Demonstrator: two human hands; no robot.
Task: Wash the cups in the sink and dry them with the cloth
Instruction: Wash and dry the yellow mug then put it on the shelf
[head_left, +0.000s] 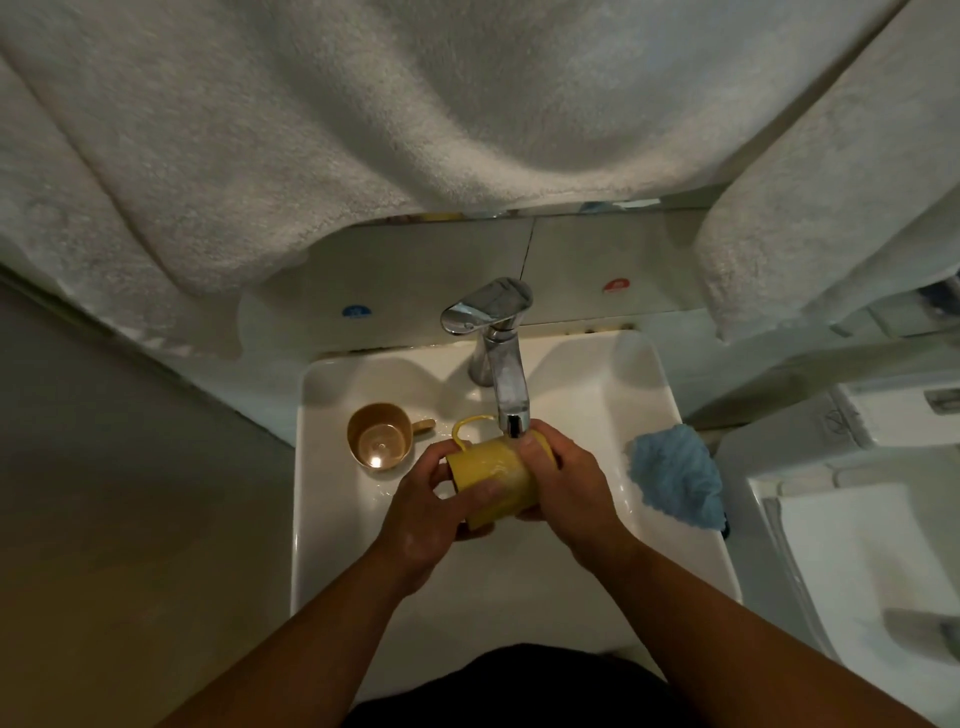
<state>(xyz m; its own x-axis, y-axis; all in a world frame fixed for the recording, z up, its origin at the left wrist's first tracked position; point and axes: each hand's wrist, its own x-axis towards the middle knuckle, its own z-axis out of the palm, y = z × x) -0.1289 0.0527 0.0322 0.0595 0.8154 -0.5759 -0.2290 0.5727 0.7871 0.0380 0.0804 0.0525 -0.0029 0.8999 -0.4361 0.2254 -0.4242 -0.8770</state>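
yellow cup (493, 475) on its side under tap (511, 410), over sink (332, 519) | left hand (431, 512) + right hand (566, 483) both gripping it | tan cup (379, 436) upright at sink's left | blue cloth (675, 475) on right rim

Home bathroom, washbasin (322, 519), tap (501, 358), hanging towels (363, 130)

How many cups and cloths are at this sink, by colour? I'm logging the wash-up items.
Yellow cup: 1, yellow cup held on its side under the tap by left hand and right hand
Tan cup: 1, tan cup standing in the sink
Blue cloth: 1, blue cloth on the sink's right edge
Total: 3
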